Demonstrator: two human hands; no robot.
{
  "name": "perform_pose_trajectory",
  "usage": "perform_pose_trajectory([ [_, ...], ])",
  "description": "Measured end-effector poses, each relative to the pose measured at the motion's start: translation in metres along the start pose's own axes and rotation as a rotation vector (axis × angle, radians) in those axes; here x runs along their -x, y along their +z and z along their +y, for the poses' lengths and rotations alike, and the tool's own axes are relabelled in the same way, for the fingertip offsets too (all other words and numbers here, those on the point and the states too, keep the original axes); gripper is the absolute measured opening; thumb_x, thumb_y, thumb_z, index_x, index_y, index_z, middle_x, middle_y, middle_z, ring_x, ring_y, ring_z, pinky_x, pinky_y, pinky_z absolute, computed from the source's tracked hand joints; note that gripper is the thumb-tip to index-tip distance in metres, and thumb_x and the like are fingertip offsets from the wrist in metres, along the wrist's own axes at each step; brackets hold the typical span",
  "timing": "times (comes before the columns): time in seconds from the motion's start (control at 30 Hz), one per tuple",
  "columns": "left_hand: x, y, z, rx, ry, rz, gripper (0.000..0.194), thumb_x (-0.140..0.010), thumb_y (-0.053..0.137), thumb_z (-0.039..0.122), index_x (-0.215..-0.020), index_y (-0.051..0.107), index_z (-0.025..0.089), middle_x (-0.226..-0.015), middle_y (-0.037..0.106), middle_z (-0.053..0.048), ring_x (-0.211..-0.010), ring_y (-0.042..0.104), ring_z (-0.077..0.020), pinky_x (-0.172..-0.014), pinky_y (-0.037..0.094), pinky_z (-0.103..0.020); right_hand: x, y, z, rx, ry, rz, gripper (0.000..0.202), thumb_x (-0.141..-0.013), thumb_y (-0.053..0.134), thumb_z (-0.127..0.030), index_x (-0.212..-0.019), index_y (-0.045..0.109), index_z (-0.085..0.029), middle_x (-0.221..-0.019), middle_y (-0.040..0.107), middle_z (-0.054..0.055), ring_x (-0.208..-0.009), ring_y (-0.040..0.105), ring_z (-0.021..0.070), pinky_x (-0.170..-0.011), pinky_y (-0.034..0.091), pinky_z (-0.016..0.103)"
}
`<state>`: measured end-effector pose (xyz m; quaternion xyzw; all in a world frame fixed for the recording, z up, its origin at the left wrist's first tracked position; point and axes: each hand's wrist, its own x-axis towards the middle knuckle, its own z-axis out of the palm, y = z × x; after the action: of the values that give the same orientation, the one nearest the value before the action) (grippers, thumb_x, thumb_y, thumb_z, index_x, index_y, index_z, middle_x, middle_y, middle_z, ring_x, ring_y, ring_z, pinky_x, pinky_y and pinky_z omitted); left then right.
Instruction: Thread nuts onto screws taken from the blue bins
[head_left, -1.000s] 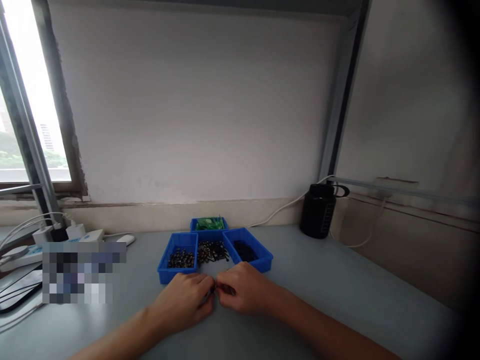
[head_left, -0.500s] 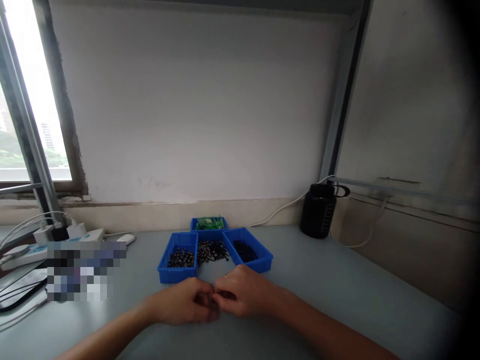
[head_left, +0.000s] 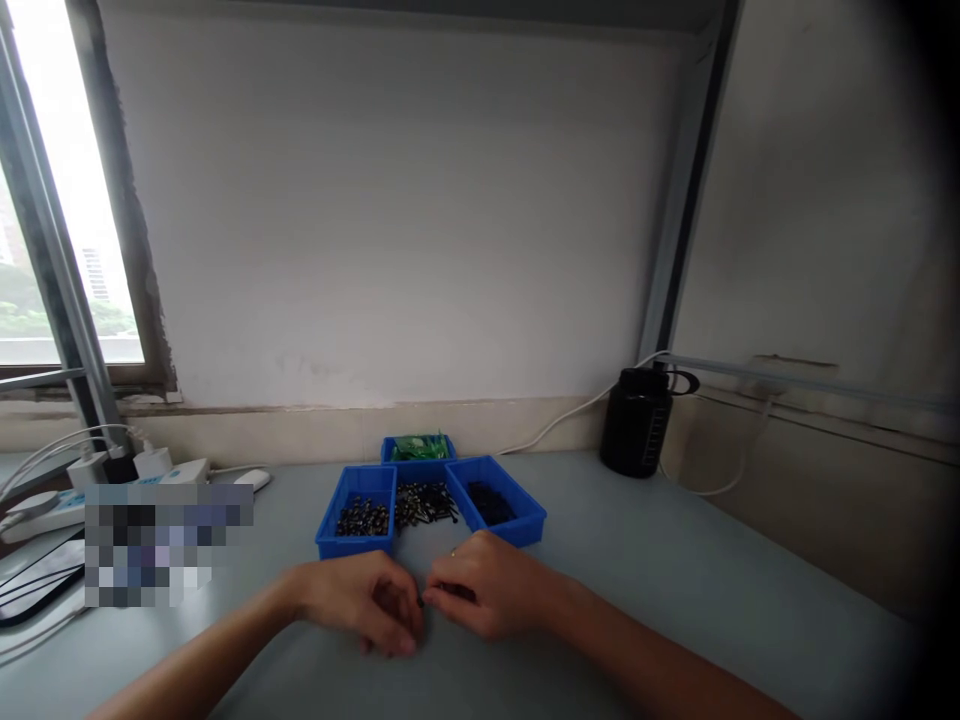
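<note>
- The wall [head_left: 405,220] is pale and large, with a beige band along its bottom edge.
- The tabletop [head_left: 675,590] is grey and smooth, and carries all these things.
- At the left is a window [head_left: 112,200], bright, with greenery outside.
- The black bottle [head_left: 636,425] stands upright near the wall, at right; its side has pale scale marks, too small to read.
- The power strip [head_left: 191,472], white with plugs and blue marks which I cannot read, lies at left. A pixelated patch [head_left: 169,545] hides what is in front of it.
- The right hand [head_left: 495,590] has its grip pressed together at the tips.
- The left hand [head_left: 356,598] is just beside it, fingers curled; I cannot tell if its grip holds something.
- Beyond the hands are the left blue tray [head_left: 354,547] with shiny parts, the right blue tray [head_left: 531,530] with dark parts, and the back blue tray [head_left: 420,467] with green packets.
- The heap of metal parts [head_left: 424,502] lies between the trays.
- The small dark piece [head_left: 422,602] is at the right fingertips; its kind is unclear.
</note>
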<state>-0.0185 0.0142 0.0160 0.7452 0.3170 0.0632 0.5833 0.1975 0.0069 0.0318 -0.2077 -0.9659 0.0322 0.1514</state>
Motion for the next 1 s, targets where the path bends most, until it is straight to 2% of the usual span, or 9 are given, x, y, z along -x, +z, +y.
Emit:
perform_pose_trajectory([
  [0.17, -0.005, 0.006, 0.001, -0.076, 0.018, 0.142, 0.021, -0.078, 0.057, 0.036, -0.077, 0.06, 0.015, -0.06, 0.054, 0.003, -0.047, 0.049, -0.0077, -0.041, 0.039, -0.016, 0.0, 0.0, 0.0, 0.013, 0.054, -0.009, 0.022, -0.089, 0.042, -0.025, -0.082, 0.061, -0.016, -0.062, 0.06, 0.0, -0.055, 0.052, 0.011, -0.053, 0.032, 0.021],
  [0.33, -0.009, 0.01, 0.001, -0.073, 0.051, 0.241, 0.023, -0.079, 0.054, 0.036, -0.072, 0.055, 0.014, -0.06, 0.053, 0.003, -0.049, 0.05, -0.008, -0.043, 0.04, -0.017, -0.001, -0.001, 0.002, 0.02, 0.079, 0.015, 0.021, -0.089, 0.042, -0.025, -0.083, 0.06, -0.017, -0.067, 0.063, 0.001, -0.059, 0.054, 0.0119, -0.055, 0.033, 0.021],
  [0.6, -0.009, 0.01, 0.002, -0.13, 0.09, 0.406, 0.019, -0.079, 0.052, 0.033, -0.073, 0.052, 0.015, -0.056, 0.051, 0.005, -0.048, 0.048, -0.0091, -0.043, 0.038, -0.019, -0.002, 0.0, 0.005, 0.079, 0.129, 0.032, 0.021, -0.089, 0.043, -0.027, -0.082, 0.06, -0.018, -0.063, 0.061, -0.001, -0.056, 0.051, 0.0121, -0.052, 0.029, 0.022],
  [0.8, -0.01, 0.014, 0.003, -0.319, 0.108, 0.534, 0.023, -0.081, 0.05, 0.037, -0.074, 0.053, 0.015, -0.054, 0.048, 0.005, -0.049, 0.042, -0.0089, -0.045, 0.03, -0.019, -0.003, 0.002, 0.007, 0.115, 0.166, -0.012, 0.024, -0.089, 0.044, -0.029, -0.076, 0.06, -0.017, -0.063, 0.061, 0.0, -0.057, 0.053, 0.0131, -0.05, 0.029, 0.022],
  [1.0, -0.008, 0.017, 0.006, -0.456, 0.19, 0.567, 0.008, -0.078, 0.049, 0.02, -0.075, 0.055, 0.016, -0.06, 0.051, 0.005, -0.056, 0.044, -0.0091, -0.051, 0.032, -0.018, -0.003, 0.002, 0.006, 0.113, 0.161, -0.052, 0.023, -0.091, 0.039, -0.024, -0.08, 0.059, -0.017, -0.068, 0.063, 0.001, -0.059, 0.055, 0.0138, -0.052, 0.032, 0.023],
])
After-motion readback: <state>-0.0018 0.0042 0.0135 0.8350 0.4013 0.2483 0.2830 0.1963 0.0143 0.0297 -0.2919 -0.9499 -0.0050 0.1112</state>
